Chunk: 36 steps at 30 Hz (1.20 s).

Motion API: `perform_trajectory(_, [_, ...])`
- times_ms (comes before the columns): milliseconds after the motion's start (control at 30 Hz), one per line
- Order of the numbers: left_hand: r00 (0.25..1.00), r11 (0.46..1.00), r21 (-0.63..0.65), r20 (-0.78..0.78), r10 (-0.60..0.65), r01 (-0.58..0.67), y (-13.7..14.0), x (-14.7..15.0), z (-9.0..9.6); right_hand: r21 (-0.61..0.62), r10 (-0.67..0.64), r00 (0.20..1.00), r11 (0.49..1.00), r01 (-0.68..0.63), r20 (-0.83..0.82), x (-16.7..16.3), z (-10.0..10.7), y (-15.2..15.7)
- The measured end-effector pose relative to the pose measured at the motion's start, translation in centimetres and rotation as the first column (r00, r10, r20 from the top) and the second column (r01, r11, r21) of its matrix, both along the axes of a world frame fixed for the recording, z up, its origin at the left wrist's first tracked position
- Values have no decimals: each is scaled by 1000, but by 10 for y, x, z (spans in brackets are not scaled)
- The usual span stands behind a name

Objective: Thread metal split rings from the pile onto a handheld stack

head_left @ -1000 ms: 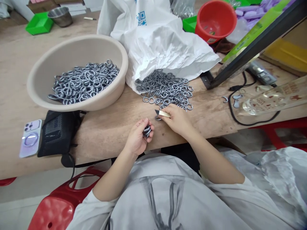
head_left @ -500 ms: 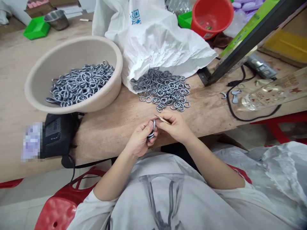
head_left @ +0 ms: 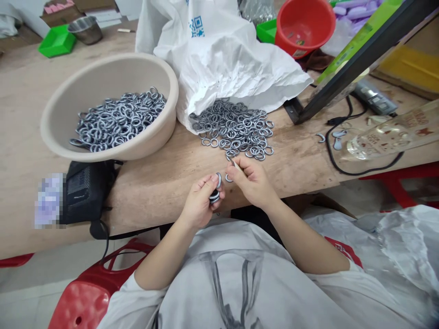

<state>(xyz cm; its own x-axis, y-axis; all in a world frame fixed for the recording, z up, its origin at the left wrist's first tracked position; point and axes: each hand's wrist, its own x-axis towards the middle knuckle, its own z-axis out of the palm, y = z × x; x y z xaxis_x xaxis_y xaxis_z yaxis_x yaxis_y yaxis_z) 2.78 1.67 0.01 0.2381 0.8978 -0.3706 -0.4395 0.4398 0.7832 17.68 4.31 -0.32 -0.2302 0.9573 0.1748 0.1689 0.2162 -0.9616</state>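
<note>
My left hand (head_left: 198, 206) is closed around several grey rings (head_left: 214, 197), with one of them pinched upright between thumb and forefinger. Just to its right, my right hand (head_left: 256, 186) grips a small pointed blade with a pale handle (head_left: 239, 167), probably a craft knife. A single ring (head_left: 228, 178) shows at the right fingertips; whether they pinch it or only touch it I cannot tell. Beyond both hands, a heap of loose grey rings (head_left: 245, 130) spills from the mouth of a white woven sack (head_left: 236, 59).
A beige basin (head_left: 168, 98) of similar rings stands left of the sack. A black pouch (head_left: 84, 192) lies near the table's front edge. To the right are a dark metal post (head_left: 346, 68), a cable, a clear printed bottle (head_left: 387, 135) and a red bucket (head_left: 305, 27).
My hands have drawn slightly apart. The blade has come away from the left hand's ring, and a ring now shows by the right fingertips. The whole view has shifted a little.
</note>
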Motion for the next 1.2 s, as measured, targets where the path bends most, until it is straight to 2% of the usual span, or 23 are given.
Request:
perform_trajectory(133, [998, 997, -32, 1, 70, -70, 1, -1, 0, 190, 55, 942, 974, -124, 332, 3, 5, -11])
perform_trajectory(333, [996, 993, -75, -13, 86, -87, 1, 2, 1, 269, 24, 886, 949, -166, 464, 2, 6, -15])
perform_trajectory(533, [999, 998, -38, -2, 49, -49, 1, -2, 2, 280, 42, 897, 943, -181, 440, 3, 9, -15])
perform_trajectory(633, [1000, 999, -31, 7, 27, -27, 0, -4, 3, 318, 29, 904, 931, -180, 427, 3, 10, -17])
perform_trajectory(833, [1000, 999, -40, 11, 22, -22, -1, -1, 3, 317, -3, 897, 936, -153, 443, 4, 12, -19])
perform_trajectory(1000, [1000, 999, -33, 18, 9, -8, -1, -4, -1, 271, 43, 901, 947, -175, 431, 3, 14, -21])
perform_trajectory(1100, [999, 999, -15, -1, -38, 38, -4, -8, -1, 202, 89, 906, 961, -187, 414, 6, 9, -12])
perform_trajectory(1200, [985, 985, 39, -47, -168, 169, -9, -12, 3, 127, -17, 893, 991, -45, 450, 15, -4, 3])
